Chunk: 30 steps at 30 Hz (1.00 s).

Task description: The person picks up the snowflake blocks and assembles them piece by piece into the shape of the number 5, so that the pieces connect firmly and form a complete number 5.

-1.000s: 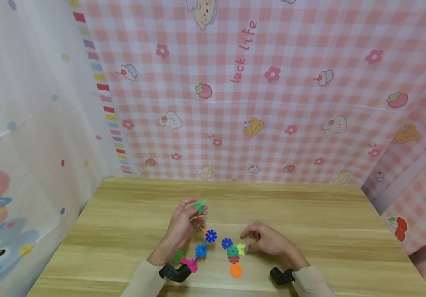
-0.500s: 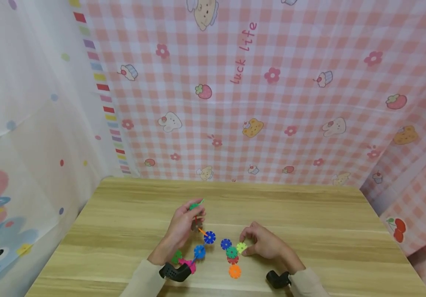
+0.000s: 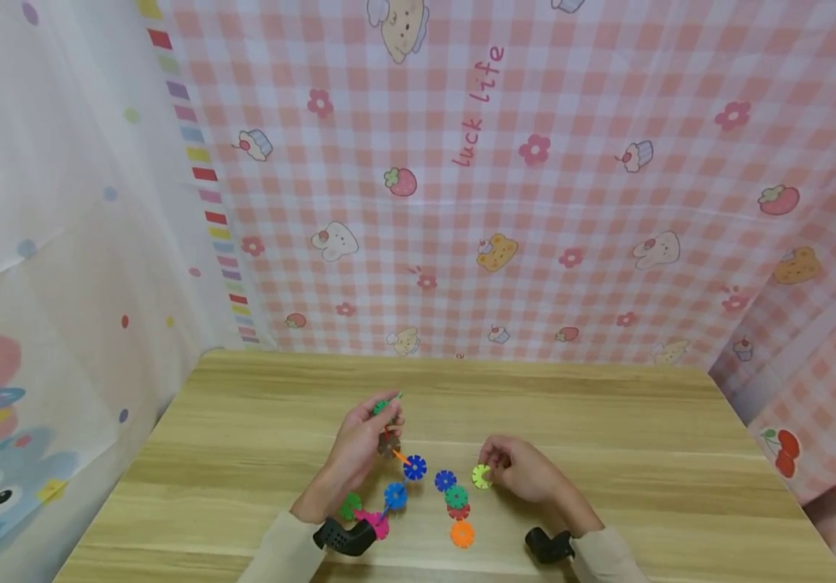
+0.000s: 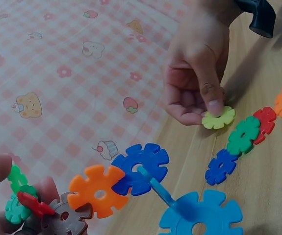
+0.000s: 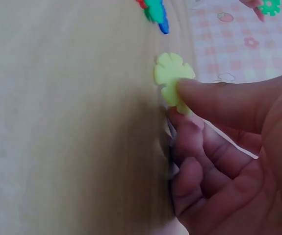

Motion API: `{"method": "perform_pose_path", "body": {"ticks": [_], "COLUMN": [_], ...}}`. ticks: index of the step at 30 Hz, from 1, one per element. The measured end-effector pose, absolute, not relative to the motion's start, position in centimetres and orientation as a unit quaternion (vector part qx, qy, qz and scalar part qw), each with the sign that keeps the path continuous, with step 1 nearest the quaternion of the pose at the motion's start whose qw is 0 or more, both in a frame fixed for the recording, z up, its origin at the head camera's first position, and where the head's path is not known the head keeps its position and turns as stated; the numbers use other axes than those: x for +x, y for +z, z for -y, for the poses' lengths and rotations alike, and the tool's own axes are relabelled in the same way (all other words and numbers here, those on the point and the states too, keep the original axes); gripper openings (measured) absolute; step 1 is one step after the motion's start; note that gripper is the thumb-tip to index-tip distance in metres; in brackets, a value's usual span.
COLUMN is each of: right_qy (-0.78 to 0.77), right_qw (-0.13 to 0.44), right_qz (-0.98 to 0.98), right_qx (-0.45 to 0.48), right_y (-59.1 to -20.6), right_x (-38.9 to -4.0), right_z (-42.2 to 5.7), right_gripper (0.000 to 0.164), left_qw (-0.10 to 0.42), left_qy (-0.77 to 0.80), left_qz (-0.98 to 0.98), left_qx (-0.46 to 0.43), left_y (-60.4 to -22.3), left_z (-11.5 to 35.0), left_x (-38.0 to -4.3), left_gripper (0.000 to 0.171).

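Observation:
My left hand (image 3: 356,445) holds the upper end of a chain of interlocking snowflake discs, with its thumb against a green disc (image 3: 381,409). From there the chain runs down through a brown disc (image 4: 64,218), an orange disc (image 4: 99,191), a dark blue disc (image 3: 415,467) and a light blue disc (image 3: 395,495). A pink disc (image 3: 378,526) lies by the left wrist, partly hidden by it. Between thumb and fingers, my right hand (image 3: 531,471) pinches a yellow snowflake disc (image 5: 171,73), close over the table.
Between the hands lie a blue disc (image 3: 445,480), a green disc (image 3: 456,497), a red disc (image 4: 265,122) and an orange disc (image 3: 462,534) in a near row. Another green disc (image 3: 350,507) is beside the left wrist. Checked cloth (image 3: 571,202) hangs behind the wooden table (image 3: 651,421).
The right hand has taken hold of the yellow disc and drawn it up and right, away from the green one. The left thumb has closed over the chain's green end.

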State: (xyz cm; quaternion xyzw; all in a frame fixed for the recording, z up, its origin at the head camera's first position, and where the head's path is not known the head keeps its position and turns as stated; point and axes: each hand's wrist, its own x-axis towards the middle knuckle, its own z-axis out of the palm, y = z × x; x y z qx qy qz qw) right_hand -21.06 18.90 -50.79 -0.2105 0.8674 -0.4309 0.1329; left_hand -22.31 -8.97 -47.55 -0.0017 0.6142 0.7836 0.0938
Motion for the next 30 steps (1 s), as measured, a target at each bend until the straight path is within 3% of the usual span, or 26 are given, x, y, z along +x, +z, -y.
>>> {"method": "perform_pose_path", "body": {"ticks": [5,12,17,30], "right_qy": [-0.459,-0.509,-0.526,-0.611], "right_qw": [0.128,0.095,0.069,0.039], "right_qz": [-0.857,-0.842,-0.832,-0.774], "right_qx": [-0.196,-0.151,-0.161,-0.162], "right_y": [-50.7,-49.1,-46.8,-44.5], "right_x": [-21.6,-22.2,-22.3,-24.1], "right_z": [-19.1,-17.9,-16.6,-14.3], "right_gripper": [0.025,0.016,0.011,0.015], "left_qw": [0.094,0.081,0.074,0.090], "left_qy": [0.783,0.766,0.753,0.742], "left_qz": [-0.615,-0.638,-0.653,-0.663], "left_qx": [0.005,0.017,0.032,0.038], "left_y": [-47.5,-47.3,-47.4,-47.0], "left_z": [8.8,8.6,8.5,8.3], "left_x": [-22.2,-21.9,-21.9,-21.7], "left_gripper": [0.043,0.042,0.040,0.041]}}
